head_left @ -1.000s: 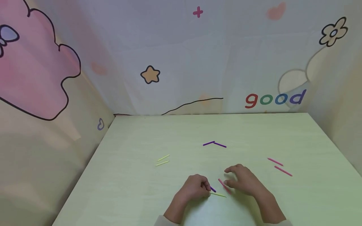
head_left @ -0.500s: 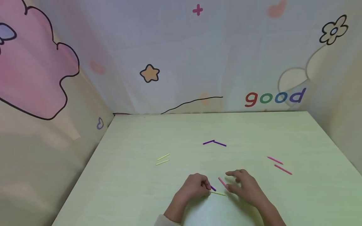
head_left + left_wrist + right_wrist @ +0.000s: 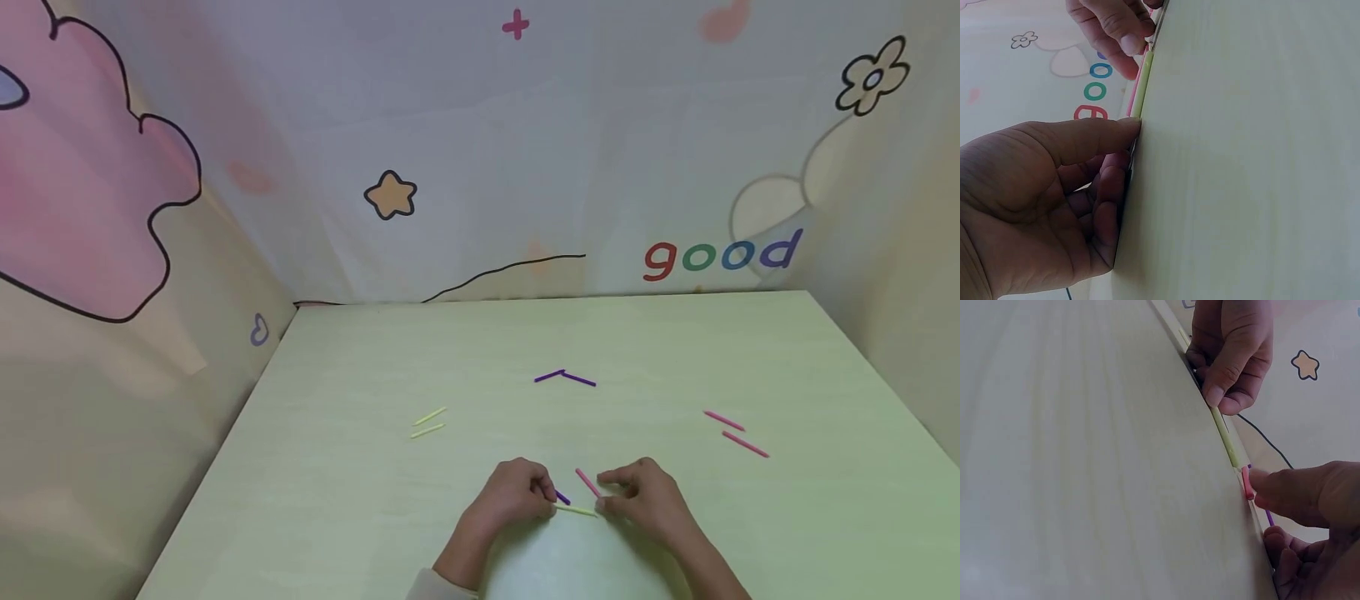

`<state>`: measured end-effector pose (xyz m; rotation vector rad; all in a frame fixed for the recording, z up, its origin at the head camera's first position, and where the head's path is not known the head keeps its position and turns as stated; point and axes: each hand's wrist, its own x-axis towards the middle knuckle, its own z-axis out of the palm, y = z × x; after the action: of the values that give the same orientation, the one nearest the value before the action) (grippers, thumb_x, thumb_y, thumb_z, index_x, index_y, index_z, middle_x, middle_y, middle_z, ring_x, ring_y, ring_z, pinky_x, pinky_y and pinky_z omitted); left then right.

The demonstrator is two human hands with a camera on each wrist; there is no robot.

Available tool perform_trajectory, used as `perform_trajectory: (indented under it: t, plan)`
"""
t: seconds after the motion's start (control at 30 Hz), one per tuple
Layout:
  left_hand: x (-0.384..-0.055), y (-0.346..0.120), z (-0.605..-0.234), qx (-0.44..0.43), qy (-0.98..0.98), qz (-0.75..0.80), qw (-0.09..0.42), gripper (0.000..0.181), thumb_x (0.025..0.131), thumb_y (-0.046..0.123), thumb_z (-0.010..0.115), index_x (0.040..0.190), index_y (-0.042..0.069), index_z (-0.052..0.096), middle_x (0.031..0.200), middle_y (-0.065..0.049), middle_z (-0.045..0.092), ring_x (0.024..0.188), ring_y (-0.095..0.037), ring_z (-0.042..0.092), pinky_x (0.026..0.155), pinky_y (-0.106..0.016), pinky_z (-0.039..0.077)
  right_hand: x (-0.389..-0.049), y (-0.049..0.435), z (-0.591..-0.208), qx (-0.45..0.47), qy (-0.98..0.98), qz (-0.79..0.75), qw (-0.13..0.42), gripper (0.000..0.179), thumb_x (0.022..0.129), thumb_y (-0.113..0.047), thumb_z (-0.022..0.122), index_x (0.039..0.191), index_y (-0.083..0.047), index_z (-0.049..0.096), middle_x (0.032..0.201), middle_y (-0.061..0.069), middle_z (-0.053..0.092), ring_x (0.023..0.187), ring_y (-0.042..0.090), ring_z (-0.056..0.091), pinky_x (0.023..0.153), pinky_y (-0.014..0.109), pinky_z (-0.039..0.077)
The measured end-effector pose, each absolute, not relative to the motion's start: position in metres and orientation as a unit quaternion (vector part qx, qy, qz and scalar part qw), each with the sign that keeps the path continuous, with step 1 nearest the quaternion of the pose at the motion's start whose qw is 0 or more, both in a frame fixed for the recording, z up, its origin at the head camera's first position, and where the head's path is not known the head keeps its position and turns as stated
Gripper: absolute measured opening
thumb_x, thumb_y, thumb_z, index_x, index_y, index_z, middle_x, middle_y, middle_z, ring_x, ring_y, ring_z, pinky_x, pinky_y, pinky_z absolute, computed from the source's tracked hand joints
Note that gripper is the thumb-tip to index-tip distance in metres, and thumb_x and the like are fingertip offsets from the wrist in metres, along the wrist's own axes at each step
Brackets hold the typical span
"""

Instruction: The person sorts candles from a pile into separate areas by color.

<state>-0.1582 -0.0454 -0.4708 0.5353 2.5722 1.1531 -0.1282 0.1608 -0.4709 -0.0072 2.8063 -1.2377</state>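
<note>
My left hand (image 3: 517, 492) pinches the left end of a yellow-green stick (image 3: 577, 511), its thumb and fingertips close together there. Beside those fingertips a short length of a purple stick (image 3: 562, 497) shows; its other end is hidden behind the hand. To the right, my right hand (image 3: 647, 502) has its thumb against the lower end of a pink stick (image 3: 588, 482), with the index finger held apart from the thumb. That pink stick slants down toward the right end of the yellow-green stick. In the right wrist view, the thumb touches the pink end (image 3: 1247, 482) of the stick.
Two purple sticks (image 3: 578, 379) meet at an angle farther back on the pale table (image 3: 360, 358). Two yellow sticks (image 3: 428, 431) lie at the left, two pink sticks (image 3: 746, 444) at the right. A printed curtain (image 3: 465, 142) stands behind the table.
The right hand's index finger has drawn down closer to its thumb, and the thumb has come onto the pink stick's lower end. The left hand keeps its place. The head view has shifted slightly.
</note>
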Motion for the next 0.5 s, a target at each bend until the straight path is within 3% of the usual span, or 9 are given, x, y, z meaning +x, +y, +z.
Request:
perform_trajectory:
  t: [0.3, 0.5]
  plan:
    - [-0.1596, -0.046, -0.4714, 0.187, 0.883, 0.409, 0.136, 0.016, 0.066, -0.001, 0.077, 0.066, 0.009, 0.065, 0.054, 0.008, 0.05, 0.052, -0.003, 0.043, 0.053, -0.02, 0.037, -0.1338, 0.1599, -0.4712, 0.004, 0.928, -0.371, 0.041, 0.009, 0.071, -0.006, 0.076, 0.076, -0.011, 0.07, 0.075, -0.001, 0.051, 0.072, 0.015, 0.048, 0.066, 0.033, 0.041]
    - [-0.1572, -0.0453, -0.47, 0.186, 0.883, 0.409, 0.135, 0.015, 0.066, -0.001, 0.077, 0.066, 0.009, 0.066, 0.054, 0.008, 0.05, 0.053, -0.003, 0.042, 0.054, -0.02, 0.037, -0.1355, 0.1609, -0.471, 0.002, 0.934, -0.355, 0.046, 0.007, 0.073, -0.007, 0.074, 0.071, -0.011, 0.068, 0.07, -0.003, 0.053, 0.069, 0.015, 0.048, 0.064, 0.033, 0.041]
